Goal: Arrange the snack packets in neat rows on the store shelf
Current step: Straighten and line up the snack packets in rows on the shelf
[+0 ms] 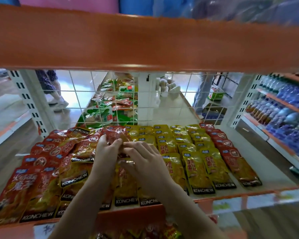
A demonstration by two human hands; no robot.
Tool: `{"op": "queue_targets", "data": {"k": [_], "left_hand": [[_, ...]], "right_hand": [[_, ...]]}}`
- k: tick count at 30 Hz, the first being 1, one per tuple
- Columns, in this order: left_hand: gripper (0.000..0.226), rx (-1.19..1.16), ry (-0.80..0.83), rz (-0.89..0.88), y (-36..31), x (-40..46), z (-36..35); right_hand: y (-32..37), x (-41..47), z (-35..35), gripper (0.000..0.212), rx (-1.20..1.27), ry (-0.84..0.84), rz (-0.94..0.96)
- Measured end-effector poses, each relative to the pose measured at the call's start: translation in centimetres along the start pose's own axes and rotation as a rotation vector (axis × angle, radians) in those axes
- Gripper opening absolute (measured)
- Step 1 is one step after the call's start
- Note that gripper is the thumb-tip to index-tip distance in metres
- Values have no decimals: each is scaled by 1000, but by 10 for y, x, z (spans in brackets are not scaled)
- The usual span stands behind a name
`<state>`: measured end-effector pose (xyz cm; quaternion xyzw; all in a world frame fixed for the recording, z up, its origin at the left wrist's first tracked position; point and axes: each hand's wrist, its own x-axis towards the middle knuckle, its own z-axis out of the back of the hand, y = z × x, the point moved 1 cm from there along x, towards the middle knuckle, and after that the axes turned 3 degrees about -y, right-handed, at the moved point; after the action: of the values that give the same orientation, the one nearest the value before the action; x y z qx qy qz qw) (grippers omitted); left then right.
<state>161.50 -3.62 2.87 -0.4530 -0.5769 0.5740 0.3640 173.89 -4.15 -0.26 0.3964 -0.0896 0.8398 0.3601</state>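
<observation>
White shelf (273,180): red packets (47,152) left, yellow packets (185,145) right.

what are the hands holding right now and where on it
Both hands hold one red foil snack packet above the shelf: the left hand pinches its near lower edge, and the right hand touches the same edge beside it.
</observation>
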Motion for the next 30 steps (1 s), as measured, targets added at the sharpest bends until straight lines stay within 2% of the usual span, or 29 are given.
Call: {"op": "queue_targets", "data": {"k": [3,6,14,19,22,25,28,30], "left_hand": [[31,6,8,-23,2,0,-11],[14,33,108,-80,0,-8,-28],[14,82,251,-73,2,-20,-105],[21,57,336,-59,4,-35,-168],[22,152,382,-104,13,-37,-199],[18,353,369,-292,22,-37,-225],[19,559,289,-448,27,-38,-252],[22,663,260,-472,32,-39,-270]], "right_hand": [[-11,-4,10,42,-58,105,-10],[-25,-8,25,43,-70,71,-48],[-82,-32,77,31,-88,-17,-119],[-131,-52,106,28,-10,-85,-230],[-160,-62,127,20,28,-135,-298],[-186,-73,146,14,8,-159,-398],[-213,-80,160,14,-80,-122,-429],[-233,-81,168,14,-127,-55,-431]]}}
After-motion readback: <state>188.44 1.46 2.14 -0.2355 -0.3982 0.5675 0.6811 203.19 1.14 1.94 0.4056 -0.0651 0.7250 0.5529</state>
